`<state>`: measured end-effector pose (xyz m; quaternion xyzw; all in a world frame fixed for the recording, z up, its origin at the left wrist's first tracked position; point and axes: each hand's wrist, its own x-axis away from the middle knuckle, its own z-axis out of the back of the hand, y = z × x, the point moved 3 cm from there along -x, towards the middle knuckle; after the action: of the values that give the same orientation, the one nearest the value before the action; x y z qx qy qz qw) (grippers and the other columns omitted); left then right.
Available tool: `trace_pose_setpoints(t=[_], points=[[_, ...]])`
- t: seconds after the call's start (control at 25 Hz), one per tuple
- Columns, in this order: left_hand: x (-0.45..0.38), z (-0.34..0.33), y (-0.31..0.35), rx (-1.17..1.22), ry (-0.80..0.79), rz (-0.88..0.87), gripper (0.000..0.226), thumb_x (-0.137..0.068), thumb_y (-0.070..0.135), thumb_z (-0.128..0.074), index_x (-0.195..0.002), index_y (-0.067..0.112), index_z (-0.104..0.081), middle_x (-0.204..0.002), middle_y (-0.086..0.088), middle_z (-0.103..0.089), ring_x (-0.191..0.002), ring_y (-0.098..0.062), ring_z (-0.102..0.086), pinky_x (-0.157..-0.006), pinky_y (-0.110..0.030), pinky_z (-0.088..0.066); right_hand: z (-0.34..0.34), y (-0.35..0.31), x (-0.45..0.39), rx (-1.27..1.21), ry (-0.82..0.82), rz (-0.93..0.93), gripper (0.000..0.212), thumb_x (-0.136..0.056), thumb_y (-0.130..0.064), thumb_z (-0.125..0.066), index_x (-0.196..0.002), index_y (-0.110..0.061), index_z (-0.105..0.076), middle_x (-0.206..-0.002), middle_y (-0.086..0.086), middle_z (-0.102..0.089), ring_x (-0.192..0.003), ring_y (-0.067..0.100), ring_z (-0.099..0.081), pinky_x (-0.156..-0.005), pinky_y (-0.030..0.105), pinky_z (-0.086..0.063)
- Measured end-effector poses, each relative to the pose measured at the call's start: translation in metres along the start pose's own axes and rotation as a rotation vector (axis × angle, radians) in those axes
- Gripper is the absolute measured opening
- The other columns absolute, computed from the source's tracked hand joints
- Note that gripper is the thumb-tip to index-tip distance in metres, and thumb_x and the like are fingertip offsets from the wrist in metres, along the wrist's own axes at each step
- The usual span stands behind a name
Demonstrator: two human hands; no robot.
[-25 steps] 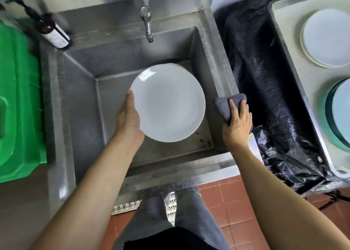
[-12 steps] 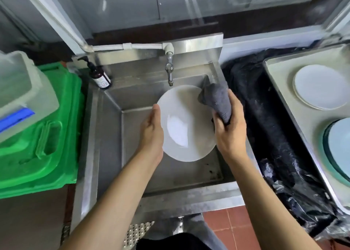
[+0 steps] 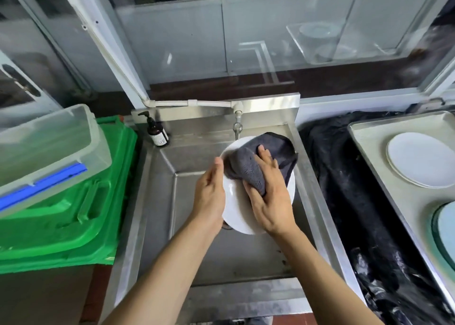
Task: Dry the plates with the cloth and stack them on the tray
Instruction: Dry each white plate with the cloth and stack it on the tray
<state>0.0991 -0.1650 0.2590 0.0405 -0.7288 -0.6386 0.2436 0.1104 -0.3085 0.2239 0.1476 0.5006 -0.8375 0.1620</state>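
Cloth [image 3: 248, 169] has moved since half a second ago: it was bunched at the plate's upper right rim, now it's spread over the upper half of the plate [image 3: 236, 211] face. Right hand [image 3: 269, 196] has come across from the rim onto the face. View has also tilted up — more window shows.

Left hand [image 3: 209, 196]: grips the plate's left rim, thumb along the front edge, fingers behind and out of sight. Plate is tilted up on edge over the sink [image 3: 157, 201] basin, just below the tap [image 3: 237, 127], not touching the basin.

Right hand: laid on the cloth, pressing it to the plate; thumb hooked round a fold of cloth at the lower left, fingers only slightly bent, spread toward the top.

Tray [image 3: 369, 152] sits at the right, well apart from the sink, black plastic sheet [image 3: 344, 201] between them. White plate stack [image 3: 421, 159] near the tray's far end; a teal-rimmed plate [image 3: 443, 233] at the frame's right edge, cut off.

Left of the sink: green crate [image 3: 73, 214] with a clear tub [image 3: 49, 147] on it — soap bottle [image 3: 157, 133] at the sink's far left corner.
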Motion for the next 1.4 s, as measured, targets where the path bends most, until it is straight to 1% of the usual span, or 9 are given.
trace_pose_setpoints(t=[0.16, 0.32, 0.48, 0.64, 0.76, 0.92, 1.16, 1.32, 1.4], points=[[0.005, -0.001, 0.0, 0.007, -0.002, 0.026, 0.039, -0.102, 0.046, -0.053, -0.073, 0.033, -0.076, -0.066, 0.026, -0.071, -0.059, 0.014, -0.064, -0.047, -0.005, -0.045, -0.005, -0.01, -0.001, -0.114, 0.024, -0.103, 0.062, -0.103, -0.036, -0.051, -0.16, -0.044, -0.025, -0.169, -0.019, -0.021, -0.158, 0.005, -0.015, -0.13, 0.034, -0.01], [0.005, 0.008, -0.005, 0.082, 0.064, 0.084, 0.036, -0.102, 0.043, -0.054, -0.079, 0.027, -0.077, -0.08, 0.013, -0.078, -0.068, 0.002, -0.072, -0.052, -0.013, -0.052, -0.01, -0.013, 0.008, -0.068, -0.134, 0.067, 0.066, -0.102, -0.024, -0.058, -0.16, -0.035, -0.029, -0.168, -0.003, -0.03, -0.157, 0.012, -0.024, -0.129, 0.037, -0.014], [0.008, 0.01, -0.005, 0.087, 0.068, 0.083, 0.036, -0.1, 0.051, -0.055, -0.07, 0.047, -0.076, -0.068, 0.025, -0.072, -0.059, 0.01, -0.067, -0.042, -0.01, -0.046, -0.003, -0.007, 0.006, -0.11, -0.028, -0.225, 0.061, -0.105, -0.025, -0.054, -0.159, -0.029, -0.026, -0.167, -0.015, -0.021, -0.155, -0.004, -0.012, -0.13, 0.037, -0.01], [-0.001, 0.014, -0.003, 0.146, 0.106, 0.119, 0.044, -0.101, 0.043, -0.056, -0.067, 0.028, -0.08, -0.07, 0.008, -0.077, -0.062, -0.005, -0.073, -0.049, -0.016, -0.053, -0.021, -0.034, 0.024, -0.167, -0.178, -0.052, 0.06, -0.103, -0.032, -0.052, -0.159, -0.023, -0.033, -0.164, -0.023, -0.028, -0.155, 0.0, -0.021, -0.129, 0.028, -0.011], [-0.005, 0.022, 0.001, 0.165, 0.126, 0.128, 0.042, -0.1, 0.046, -0.056, -0.076, 0.019, -0.078, -0.07, 0.004, -0.077, -0.062, -0.012, -0.074, -0.051, -0.024, -0.057, -0.012, -0.023, 0.021, -0.123, -0.183, -0.009, 0.058, -0.104, -0.028, -0.053, -0.158, -0.017, -0.036, -0.165, -0.01, -0.035, -0.155, 0.006, -0.026, -0.129, 0.035, -0.016], [-0.006, 0.015, 0.004, 0.109, 0.079, 0.079, 0.03, -0.102, 0.044, -0.054, -0.087, 0.022, -0.069, -0.07, 0.017, -0.076, -0.062, 0.002, -0.071, -0.049, -0.015, -0.051, -0.006, -0.011, -0.003, -0.159, 0.018, -0.303, 0.059, -0.105, -0.034, -0.051, -0.156, -0.038, -0.023, -0.159, -0.033, -0.02, -0.148, -0.019, -0.008, -0.13, 0.032, -0.007], [-0.01, 0.017, 0.006, 0.1, 0.049, 0.104, 0.033, -0.103, 0.042, -0.052, -0.09, 0.022, -0.074, -0.09, 0.006, -0.08, -0.077, -0.004, -0.075, -0.067, -0.021, -0.057, -0.028, -0.031, -0.007, -0.175, -0.112, -0.03, 0.06, -0.102, -0.03, -0.051, -0.159, -0.023, -0.033, -0.164, -0.016, -0.033, -0.154, -0.001, -0.023, -0.128, 0.025, -0.01], [-0.007, 0.017, 0.005, 0.08, 0.038, 0.063, 0.033, -0.104, 0.04, -0.051, -0.086, 0.021, -0.071, -0.076, 0.013, -0.077, -0.067, 0.002, -0.072, -0.052, -0.014, -0.052, -0.018, -0.015, -0.016, -0.185, 0.014, -0.258, 0.062, -0.101, -0.035, -0.05, -0.158, -0.033, -0.026, -0.161, -0.03, -0.021, -0.149, -0.017, -0.011, -0.128, 0.026, -0.011], [-0.009, 0.015, 0.009, 0.076, 0.036, 0.076, 0.032, -0.105, 0.038, -0.051, -0.089, 0.02, -0.072, -0.077, 0.013, -0.078, -0.07, 0.0, -0.072, -0.055, -0.013, -0.052, -0.025, -0.025, -0.013, -0.219, -0.041, -0.222, 0.061, -0.101, -0.037, -0.05, -0.158, -0.035, -0.028, -0.159, -0.035, -0.021, -0.15, -0.015, -0.013, -0.128, 0.023, -0.011]])
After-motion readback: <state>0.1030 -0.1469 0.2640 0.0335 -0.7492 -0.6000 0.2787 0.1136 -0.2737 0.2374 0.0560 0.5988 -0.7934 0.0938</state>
